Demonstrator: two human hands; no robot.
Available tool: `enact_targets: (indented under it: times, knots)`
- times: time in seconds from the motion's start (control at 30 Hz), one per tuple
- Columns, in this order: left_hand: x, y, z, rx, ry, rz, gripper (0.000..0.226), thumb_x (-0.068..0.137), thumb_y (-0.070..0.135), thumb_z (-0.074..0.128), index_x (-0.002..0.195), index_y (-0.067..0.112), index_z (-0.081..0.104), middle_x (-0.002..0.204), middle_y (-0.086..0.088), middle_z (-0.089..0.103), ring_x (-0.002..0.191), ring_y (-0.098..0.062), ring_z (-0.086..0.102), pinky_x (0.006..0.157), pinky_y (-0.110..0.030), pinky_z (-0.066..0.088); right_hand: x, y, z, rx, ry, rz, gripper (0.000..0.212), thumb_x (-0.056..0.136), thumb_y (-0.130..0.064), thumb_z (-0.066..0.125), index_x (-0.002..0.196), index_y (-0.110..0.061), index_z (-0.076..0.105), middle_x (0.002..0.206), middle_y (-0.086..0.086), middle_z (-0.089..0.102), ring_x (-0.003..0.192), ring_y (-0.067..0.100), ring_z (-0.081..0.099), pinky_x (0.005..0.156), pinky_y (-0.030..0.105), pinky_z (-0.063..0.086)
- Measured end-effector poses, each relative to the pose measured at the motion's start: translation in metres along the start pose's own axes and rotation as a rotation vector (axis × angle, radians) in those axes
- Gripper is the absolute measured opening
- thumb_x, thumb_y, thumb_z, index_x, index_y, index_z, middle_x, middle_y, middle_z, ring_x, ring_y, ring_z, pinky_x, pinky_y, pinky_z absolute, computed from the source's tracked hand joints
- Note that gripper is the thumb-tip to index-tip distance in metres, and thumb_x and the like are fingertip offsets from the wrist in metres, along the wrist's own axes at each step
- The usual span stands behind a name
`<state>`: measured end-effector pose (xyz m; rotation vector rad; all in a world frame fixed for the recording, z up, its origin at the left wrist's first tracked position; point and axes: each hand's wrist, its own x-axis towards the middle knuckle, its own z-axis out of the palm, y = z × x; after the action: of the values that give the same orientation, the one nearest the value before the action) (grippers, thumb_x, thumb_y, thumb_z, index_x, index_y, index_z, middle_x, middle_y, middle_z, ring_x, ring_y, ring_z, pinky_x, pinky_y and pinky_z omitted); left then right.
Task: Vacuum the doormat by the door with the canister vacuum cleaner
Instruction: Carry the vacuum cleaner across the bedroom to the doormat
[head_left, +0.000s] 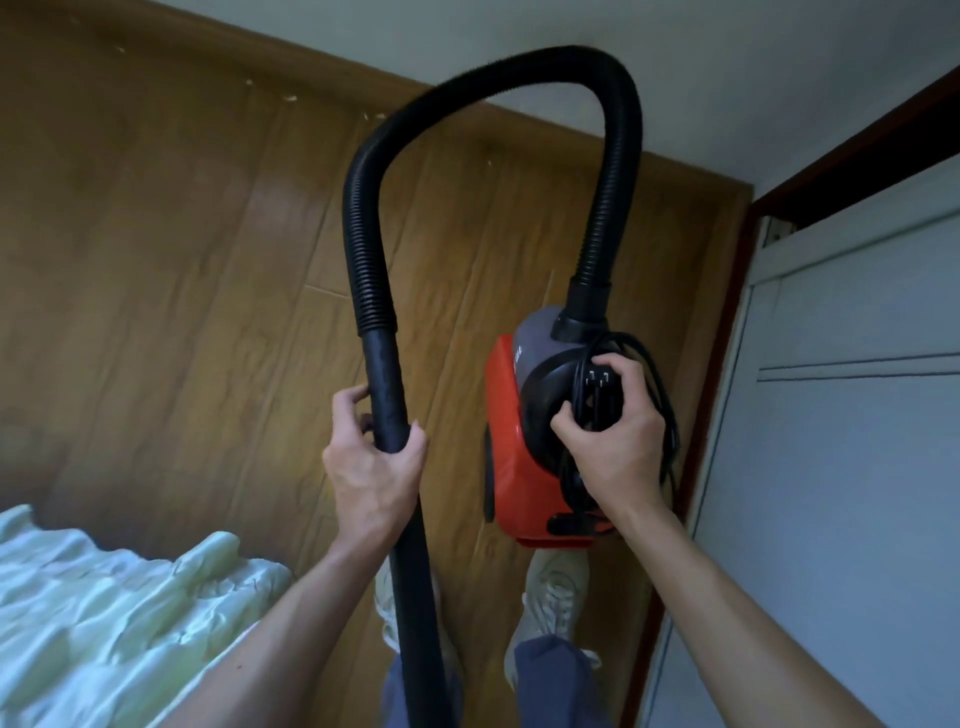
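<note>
Left hand (375, 470): my fingers wrapped around the wand (387, 395).
Right hand (613, 423): I clutch the vacuum (506, 462) handle and cord (667, 415).
Writing: unreadable.

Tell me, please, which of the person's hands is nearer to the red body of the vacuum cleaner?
The right. The right hand lies on the red vacuum body, closed around the handle and bundled power cord. The left hand is off to the side, closed around the black wand.
</note>
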<state>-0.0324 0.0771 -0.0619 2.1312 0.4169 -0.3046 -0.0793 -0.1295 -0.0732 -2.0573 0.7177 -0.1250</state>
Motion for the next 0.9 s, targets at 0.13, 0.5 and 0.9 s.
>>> enact_targets:
  times: [0.13,0.5,0.9]
  knots:
    - [-0.004,0.028,-0.049,-0.079,0.078,0.025,0.047,0.08,0.017,0.079,0.116,0.031,0.052,0.079,0.0,0.066,0.059,-0.02,0.067,0.061,-0.041,0.059,-0.005,-0.067,0.002,0.016,-0.019,-0.086,0.051,0.076,-0.008,0.076,0.118,-0.024,0.053,0.092,-0.006,0.063,0.089,0.009,0.065,0.079,0.02,0.054]
    - [-0.019,0.133,-0.203,-0.26,0.284,0.13,0.045,0.079,0.02,0.079,0.113,0.037,0.054,0.074,0.005,0.065,0.061,-0.018,0.066,0.063,-0.037,0.058,-0.029,-0.28,-0.016,0.054,-0.081,-0.301,0.048,0.073,-0.01,0.076,0.11,-0.03,0.052,0.086,-0.001,0.063,0.08,0.014,0.064,0.071,0.017,0.05]
    - [-0.055,0.198,-0.392,-0.37,0.605,0.124,0.042,0.079,0.015,0.079,0.104,0.035,0.052,0.073,0.009,0.059,0.064,-0.01,0.062,0.056,-0.019,0.051,-0.093,-0.5,-0.029,0.0,-0.318,-0.628,0.047,0.072,-0.008,0.076,0.108,-0.026,0.052,0.088,-0.005,0.062,0.082,0.01,0.063,0.075,0.016,0.049]
